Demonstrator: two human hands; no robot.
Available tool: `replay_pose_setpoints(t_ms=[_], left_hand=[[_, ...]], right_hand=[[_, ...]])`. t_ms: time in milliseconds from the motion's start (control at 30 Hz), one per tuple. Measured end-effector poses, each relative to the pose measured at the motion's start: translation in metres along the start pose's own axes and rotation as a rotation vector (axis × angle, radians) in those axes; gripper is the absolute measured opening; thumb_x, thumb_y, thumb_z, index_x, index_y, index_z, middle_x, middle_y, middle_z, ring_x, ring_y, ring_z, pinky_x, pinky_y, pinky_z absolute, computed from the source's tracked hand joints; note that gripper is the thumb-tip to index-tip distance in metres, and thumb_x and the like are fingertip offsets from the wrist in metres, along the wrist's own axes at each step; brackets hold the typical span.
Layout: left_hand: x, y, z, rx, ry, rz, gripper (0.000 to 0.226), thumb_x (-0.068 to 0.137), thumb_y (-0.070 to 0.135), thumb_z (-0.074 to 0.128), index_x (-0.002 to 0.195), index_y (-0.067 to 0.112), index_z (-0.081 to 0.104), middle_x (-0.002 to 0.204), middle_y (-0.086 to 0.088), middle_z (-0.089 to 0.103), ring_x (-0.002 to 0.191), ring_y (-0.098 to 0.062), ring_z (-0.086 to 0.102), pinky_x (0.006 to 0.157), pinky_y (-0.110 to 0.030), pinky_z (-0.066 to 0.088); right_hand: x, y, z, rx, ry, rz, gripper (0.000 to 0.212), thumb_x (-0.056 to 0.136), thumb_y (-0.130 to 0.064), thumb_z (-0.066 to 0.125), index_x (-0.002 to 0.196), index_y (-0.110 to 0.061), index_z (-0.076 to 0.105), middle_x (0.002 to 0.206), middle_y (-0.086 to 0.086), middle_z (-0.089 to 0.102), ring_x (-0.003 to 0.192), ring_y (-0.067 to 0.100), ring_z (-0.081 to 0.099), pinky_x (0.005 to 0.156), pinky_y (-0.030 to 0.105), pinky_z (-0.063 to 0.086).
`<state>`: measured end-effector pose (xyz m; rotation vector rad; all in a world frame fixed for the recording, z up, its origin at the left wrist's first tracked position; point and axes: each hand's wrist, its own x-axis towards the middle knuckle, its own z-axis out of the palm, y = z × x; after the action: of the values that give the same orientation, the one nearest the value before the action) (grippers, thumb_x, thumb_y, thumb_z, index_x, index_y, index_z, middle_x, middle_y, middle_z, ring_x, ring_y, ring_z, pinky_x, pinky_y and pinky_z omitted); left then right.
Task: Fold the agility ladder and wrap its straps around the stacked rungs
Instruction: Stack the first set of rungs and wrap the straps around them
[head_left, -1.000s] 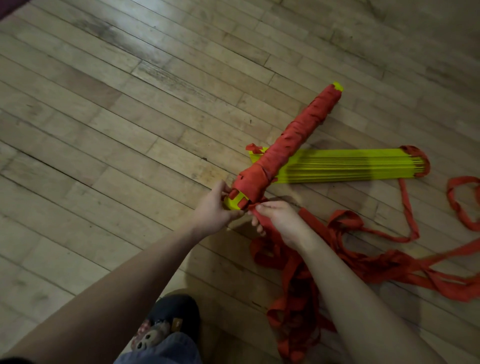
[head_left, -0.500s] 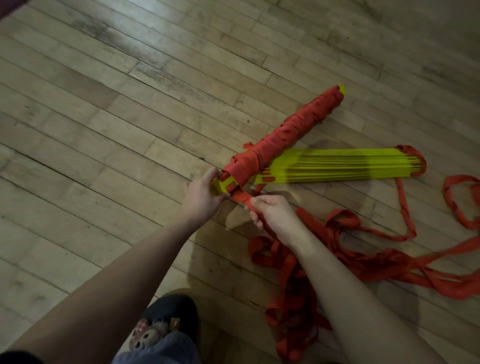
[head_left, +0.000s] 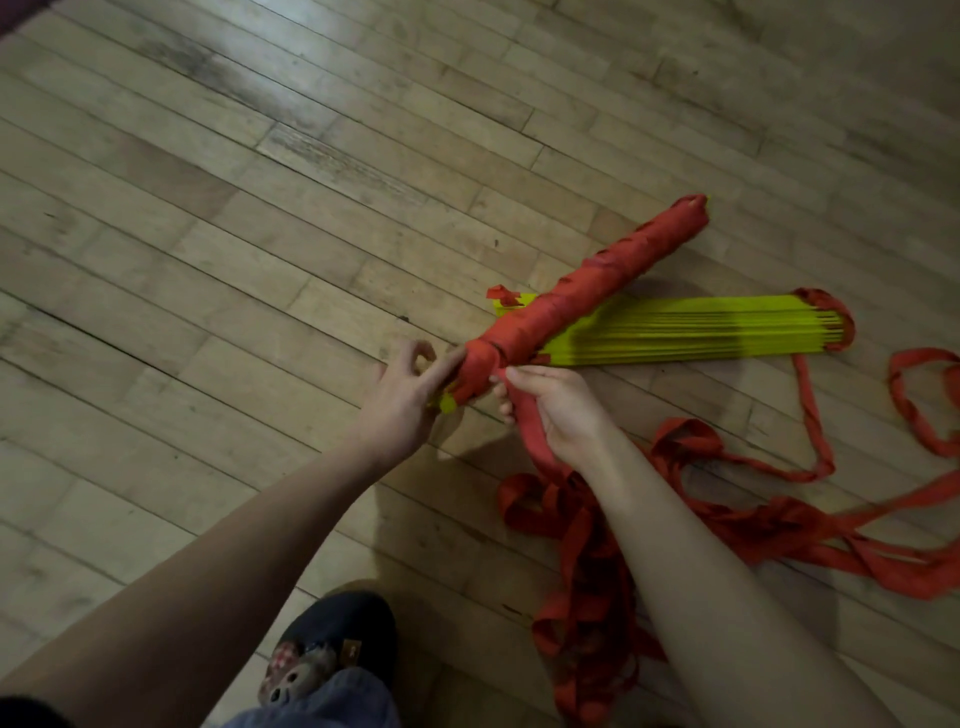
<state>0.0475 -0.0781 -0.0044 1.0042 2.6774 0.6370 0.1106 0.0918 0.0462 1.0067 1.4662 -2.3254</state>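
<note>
Since half a second back, the left hand (head_left: 402, 400) has let go of its wrap around the yellow end and now sits with the fingers (head_left: 441, 370) stretched out along the near end of the wrapped bundle (head_left: 576, 296), thumb and forefinger curled into a loose ring above. So it's open-ish, just touching and steadying, not clamped on. The bundle's near end has also swung up a bit and more red now covers it, only a small yellow tip (head_left: 447, 402) poking out below.

Right hand (head_left: 558, 410) is closed around the red strap (head_left: 535, 441), pinching it right where it leaves the bundle's end, palm turned toward the left, wrist bent. The strap runs down out of the fist into a messy pile of loose strap (head_left: 587, 571) on the wood floor (head_left: 208, 260). Both forearms reach forward and converge at that near end.

The wrapped bundle angles up and away to the right, lying across a second stack of yellow rungs (head_left: 701, 332) that rests flat on the floor, red loops at its far end. A dark slipper (head_left: 337, 629) with a little monkey face shows at the bottom edge.
</note>
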Motion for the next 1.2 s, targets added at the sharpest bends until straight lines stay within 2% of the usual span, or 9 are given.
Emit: replay_pose_setpoints(t_ms=[167,300,433,567,733,933,1067,1133,1200], left_hand=[[-0.008,0.008,0.004,-0.040,-0.153,0.073,0.052,0.086,0.029,0.027,0.135,0.044,0.021,0.132,-0.027,0.040,0.100,-0.045,0.054,0.088,-0.048,0.044],[-0.007,0.014,0.006,-0.209,-0.268,0.055,0.072,0.078,0.024,0.056,0.139,0.047,0.025,0.135,-0.021,0.031,0.121,-0.042,0.039,0.100,-0.049,0.039],[-0.011,0.025,0.008,-0.244,-0.150,-0.023,0.057,0.083,0.045,0.045,0.140,0.037,0.040,0.128,-0.015,0.039,0.119,-0.032,0.042,0.100,-0.046,0.037],[-0.008,0.026,0.012,-0.311,-0.007,-0.094,0.063,0.081,0.050,0.045,0.140,0.030,0.039,0.117,-0.011,0.049,0.106,-0.028,0.052,0.090,-0.049,0.044],[0.013,0.022,0.005,-0.200,0.085,-0.218,0.077,0.073,0.014,0.071,0.142,0.007,0.037,0.124,-0.022,0.045,0.112,-0.040,0.047,0.095,-0.052,0.041],[0.013,0.019,0.000,0.216,0.144,-0.048,0.059,0.074,0.009,0.069,0.128,0.015,0.045,0.114,-0.022,0.051,0.094,-0.042,0.054,0.082,-0.051,0.042],[0.003,0.016,0.008,0.199,0.044,0.108,0.062,0.077,0.006,0.067,0.127,0.022,0.033,0.112,-0.026,0.053,0.078,-0.041,0.060,0.071,-0.045,0.050],[-0.001,0.016,0.009,0.074,-0.060,0.133,0.069,0.077,0.009,0.069,0.130,0.025,0.028,0.115,-0.025,0.050,0.086,-0.043,0.058,0.075,-0.046,0.051],[-0.005,0.014,0.007,-0.094,-0.174,0.109,0.072,0.079,0.027,0.071,0.133,0.029,0.023,0.121,-0.020,0.043,0.099,-0.039,0.053,0.086,-0.046,0.048]], right_hand=[[-0.003,0.018,-0.013,-0.180,0.049,0.020,0.021,0.095,-0.001,0.048,0.077,-0.002,0.058,0.055,0.003,0.062,0.041,0.008,0.054,0.041,0.018,0.042],[-0.008,0.018,-0.022,-0.163,0.065,0.016,0.020,0.094,-0.002,0.049,0.077,-0.001,0.059,0.053,0.002,0.064,0.040,0.009,0.056,0.041,0.018,0.044],[-0.012,0.013,-0.025,-0.186,0.015,0.060,0.018,0.094,-0.004,0.049,0.080,-0.001,0.059,0.055,0.003,0.066,0.042,0.010,0.058,0.043,0.018,0.045],[-0.017,0.006,-0.027,-0.160,-0.062,0.107,0.015,0.093,0.000,0.047,0.086,0.001,0.060,0.059,0.003,0.067,0.044,0.009,0.058,0.043,0.019,0.047],[-0.016,0.003,-0.023,-0.152,-0.084,0.114,0.015,0.093,0.003,0.047,0.087,0.001,0.061,0.061,0.004,0.067,0.044,0.009,0.056,0.043,0.019,0.046],[-0.014,0.000,-0.020,-0.072,-0.025,0.080,0.013,0.092,0.001,0.050,0.085,-0.001,0.060,0.058,0.003,0.065,0.043,0.009,0.055,0.042,0.018,0.046],[-0.015,0.001,-0.025,-0.078,0.006,0.067,0.013,0.092,0.000,0.050,0.083,-0.001,0.060,0.057,0.002,0.065,0.045,0.008,0.057,0.044,0.018,0.047],[-0.017,0.005,-0.027,-0.111,0.021,0.061,0.015,0.092,0.001,0.051,0.081,-0.001,0.061,0.058,0.002,0.067,0.045,0.008,0.058,0.045,0.018,0.048],[-0.017,0.009,-0.028,-0.112,0.033,0.055,0.013,0.091,0.001,0.052,0.082,0.000,0.062,0.059,0.003,0.068,0.046,0.008,0.059,0.045,0.019,0.049]])
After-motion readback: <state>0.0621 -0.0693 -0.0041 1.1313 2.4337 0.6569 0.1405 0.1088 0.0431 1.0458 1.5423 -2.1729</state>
